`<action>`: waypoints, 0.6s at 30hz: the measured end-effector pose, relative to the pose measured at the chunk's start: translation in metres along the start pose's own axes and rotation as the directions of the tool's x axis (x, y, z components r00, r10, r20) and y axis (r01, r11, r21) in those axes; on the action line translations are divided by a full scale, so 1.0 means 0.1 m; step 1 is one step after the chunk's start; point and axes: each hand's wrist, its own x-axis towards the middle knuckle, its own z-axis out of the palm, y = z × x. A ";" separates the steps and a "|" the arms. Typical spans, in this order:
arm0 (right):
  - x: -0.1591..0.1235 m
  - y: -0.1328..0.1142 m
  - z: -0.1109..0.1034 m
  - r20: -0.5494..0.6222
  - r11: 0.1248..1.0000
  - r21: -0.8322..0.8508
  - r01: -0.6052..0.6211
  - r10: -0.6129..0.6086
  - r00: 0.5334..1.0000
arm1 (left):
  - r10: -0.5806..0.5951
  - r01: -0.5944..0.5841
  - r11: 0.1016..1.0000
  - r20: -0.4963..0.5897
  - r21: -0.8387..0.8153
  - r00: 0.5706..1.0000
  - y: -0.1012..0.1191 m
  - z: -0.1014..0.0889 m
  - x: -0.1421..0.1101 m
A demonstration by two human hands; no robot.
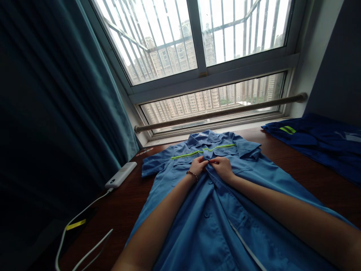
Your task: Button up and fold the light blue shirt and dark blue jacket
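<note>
A light blue short-sleeved work shirt [180, 210] with a yellow-green stripe across the chest lies spread out, collar toward the window. My left hand [198, 165], with a beaded bracelet at the wrist, pinches the shirt's front edge just below the stripe. Close beside it, my right hand [222, 168] pinches the same front placket, the fingertips of both nearly meeting. Whatever button sits between the fingers is hidden. Lower down the front, a dark button [207, 215] shows, and the two front edges lie apart there.
A white power bank [121, 175] with a white cable [84, 209] lies on the brown wooden surface [118, 214] at left. Dark blue folded clothing [318, 139] lies at right. Beyond are a barred window, a metal rail [222, 112] and a blue curtain [93, 90].
</note>
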 end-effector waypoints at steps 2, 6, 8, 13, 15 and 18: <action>-0.01 -0.03 -0.01 -0.009 0.997 -0.074 0.018 -0.019 1.000 | -0.011 0.011 1.000 0.018 -0.005 1.000 0.01 -0.01 0.00; -0.03 -0.07 0.00 0.000 0.991 -0.123 0.051 -0.051 0.999 | -0.028 0.027 0.999 -0.050 -0.017 0.998 -0.02 -0.04 0.03; -0.04 -0.09 0.01 0.003 0.992 -0.102 0.073 -0.074 0.997 | -0.022 0.021 1.000 -0.097 -0.005 0.995 -0.06 -0.05 0.05; -0.05 -0.10 0.02 0.032 0.985 -0.073 0.158 -0.156 0.987 | 0.012 -0.009 1.000 -0.096 0.028 0.995 -0.07 -0.06 0.05; -0.03 -0.08 0.01 0.032 0.988 -0.056 0.146 -0.144 0.989 | 0.028 -0.025 0.999 -0.068 0.047 0.997 -0.04 -0.06 0.03; 0.03 0.00 0.00 0.054 0.998 0.030 0.055 -0.057 0.997 | 0.097 -0.101 0.982 0.036 0.159 0.995 0.02 -0.08 -0.02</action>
